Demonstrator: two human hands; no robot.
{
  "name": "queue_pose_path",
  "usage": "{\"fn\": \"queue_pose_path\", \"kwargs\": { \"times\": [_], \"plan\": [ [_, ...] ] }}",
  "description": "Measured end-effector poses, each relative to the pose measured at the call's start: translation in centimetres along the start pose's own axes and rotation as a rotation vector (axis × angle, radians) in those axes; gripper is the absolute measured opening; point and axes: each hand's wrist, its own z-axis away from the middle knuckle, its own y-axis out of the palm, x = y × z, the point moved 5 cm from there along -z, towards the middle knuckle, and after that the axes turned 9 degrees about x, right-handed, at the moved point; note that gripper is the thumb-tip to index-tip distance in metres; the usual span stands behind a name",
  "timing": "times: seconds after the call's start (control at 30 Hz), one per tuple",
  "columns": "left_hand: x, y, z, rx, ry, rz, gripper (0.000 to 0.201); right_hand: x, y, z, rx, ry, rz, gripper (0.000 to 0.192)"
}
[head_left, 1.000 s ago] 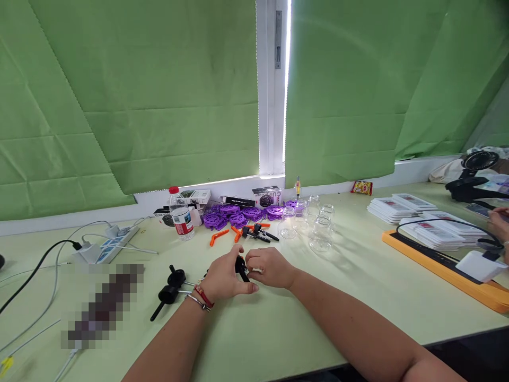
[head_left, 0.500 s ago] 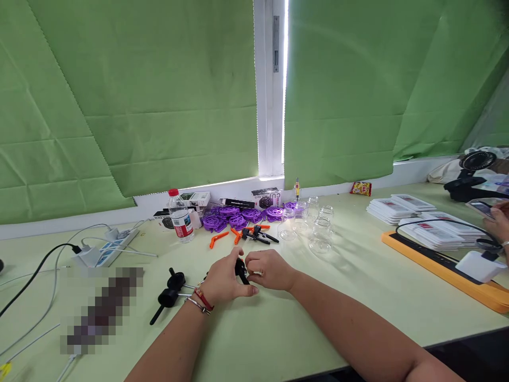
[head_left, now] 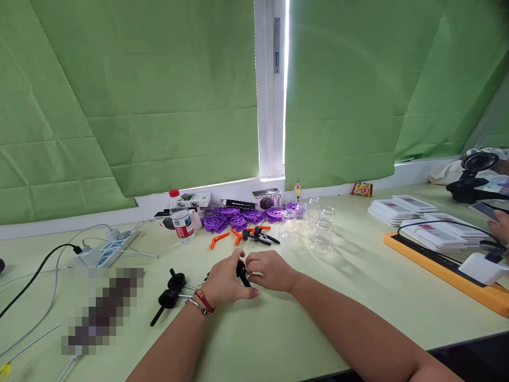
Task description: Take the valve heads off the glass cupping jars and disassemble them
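Note:
My left hand (head_left: pixel 227 277) is closed around a small black plastic part (head_left: pixel 243 274) with a short stem pointing down toward the table, its thumb stretched out below. At the part's right side, my right hand (head_left: pixel 271 270) has its fingers curled and pinched against it. The fingers hide much of the part and its exact kind. Left of my left wrist lies a black piece with round caps, a handle and metal rods (head_left: pixel 170 294). Beyond my hands are two black handled pieces (head_left: pixel 260 236) and several orange angled pieces (head_left: pixel 219 240).
Purple openwork discs (head_left: pixel 228 217) lie along the back, near a red-capped bottle (head_left: pixel 182 220). Several clear glass jars (head_left: pixel 321 239) stand right of them. At left are a power strip (head_left: pixel 117 248) and cables. White card stacks (head_left: pixel 433 233) and another person's hand (head_left: pixel 500 225) are at right.
Both hands stay in almost the same place around the black part. The whole view has shifted very slightly.

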Motion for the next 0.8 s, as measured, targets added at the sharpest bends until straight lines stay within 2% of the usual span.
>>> {"fn": "queue_pose_path", "kwargs": {
  "times": [0.07, 0.13, 0.23, 0.3, 0.37, 0.47, 0.63, 0.8],
  "plan": [
    [0.1, 0.0, 0.0, -0.005, -0.002, -0.02, 0.079, -0.2, -0.1, -0.1, 0.003, 0.075, -0.081, 0.005],
    [0.1, -0.2, 0.0, -0.027, -0.003, -0.052, 0.081, -0.9, 0.1, 0.0, 0.026, 0.255, -0.264, 0.01],
    [0.2, -0.5, 0.0, -0.085, -0.016, -0.129, 0.083, -1.3, 1.7, 0.5, 0.165, 0.548, -0.725, 0.027],
    [0.1, -0.6, 0.0, -0.124, -0.024, -0.179, 0.081, -0.8, 2.9, 0.7, 0.248, 0.635, -0.996, 0.034],
    [0.0, -0.6, 0.0, -0.166, -0.016, -0.214, 0.081, -0.4, 3.6, 0.6, 0.238, 0.663, -1.161, 0.036],
    [-0.2, -0.8, 0.1, -0.229, 0.018, -0.248, 0.082, -0.3, 4.1, 0.4, 0.156, 0.655, -1.271, 0.034],
    [-0.5, -1.1, 0.1, -0.288, 0.055, -0.273, 0.082, -0.5, 4.2, 0.2, 0.112, 0.613, -1.289, 0.033],
    [-0.3, -1.1, 0.1, -0.317, 0.055, -0.283, 0.084, -0.5, 4.1, 0.2, 0.125, 0.603, -1.296, 0.031]
  ]
}}
